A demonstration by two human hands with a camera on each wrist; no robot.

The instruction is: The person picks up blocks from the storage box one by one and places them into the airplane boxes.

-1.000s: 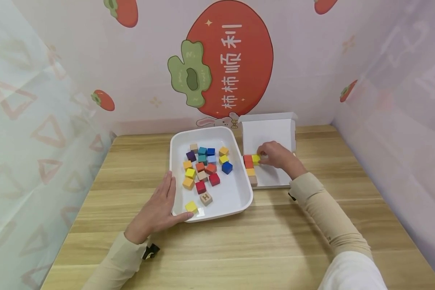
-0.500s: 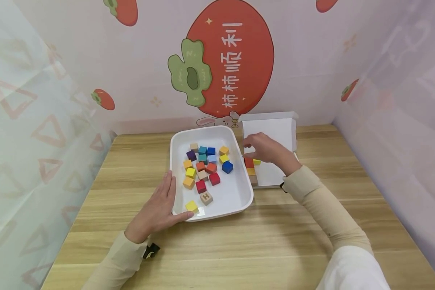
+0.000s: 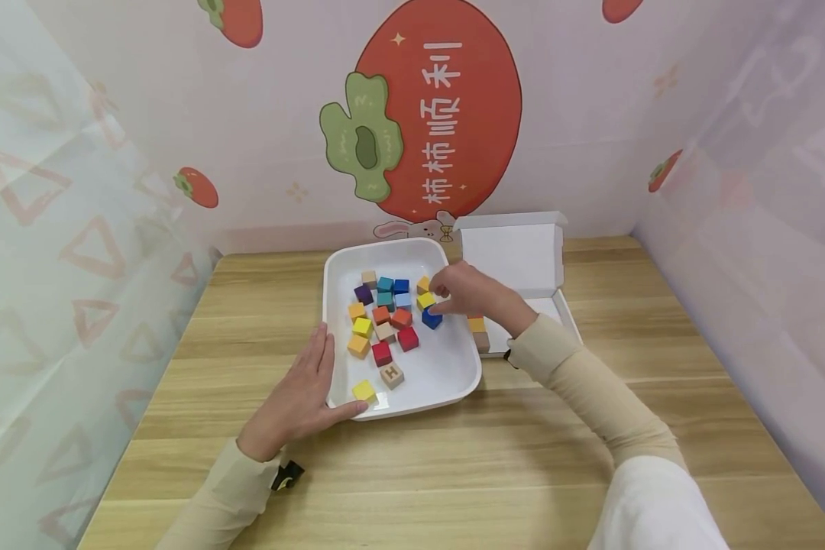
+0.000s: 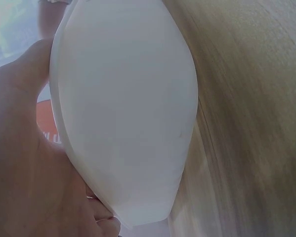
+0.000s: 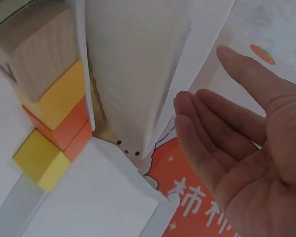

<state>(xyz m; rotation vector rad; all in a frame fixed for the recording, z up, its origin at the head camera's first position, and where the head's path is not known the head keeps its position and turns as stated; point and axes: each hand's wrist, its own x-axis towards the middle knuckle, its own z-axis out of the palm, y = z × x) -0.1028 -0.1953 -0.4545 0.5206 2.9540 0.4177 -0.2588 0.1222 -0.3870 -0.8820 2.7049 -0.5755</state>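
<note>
My left hand (image 3: 299, 397) rests along the near-left corner of a white tray (image 3: 447, 392), fingers extended by its left side and thumb on the near rim. In the left wrist view, that hand (image 4: 29, 143) lies against the tray's outer wall (image 4: 128, 108). My right hand (image 3: 477, 294) hovers over the tray's right rim, fingertips above a blue cube (image 3: 431, 318) and a yellow cube (image 3: 426, 301). In the right wrist view, nothing lies between thumb and fingers of this hand (image 5: 246, 143). Several coloured and plain wooden cubes, one marked H (image 3: 392, 374), lie scattered in the tray.
Right of the tray stands an open white box (image 3: 512, 256), lid raised against the wall. Along its left side sit a wooden cube (image 5: 44, 54), an orange cube (image 5: 63, 98) and red cubes (image 5: 76, 138), with a yellow cube (image 5: 44, 160) beside them. A wooden tabletop (image 3: 454, 473) lies below.
My right hand has let go of the yellow cube in the box and moved left over the tray's right side. The left hand stays in place on the tray.
</note>
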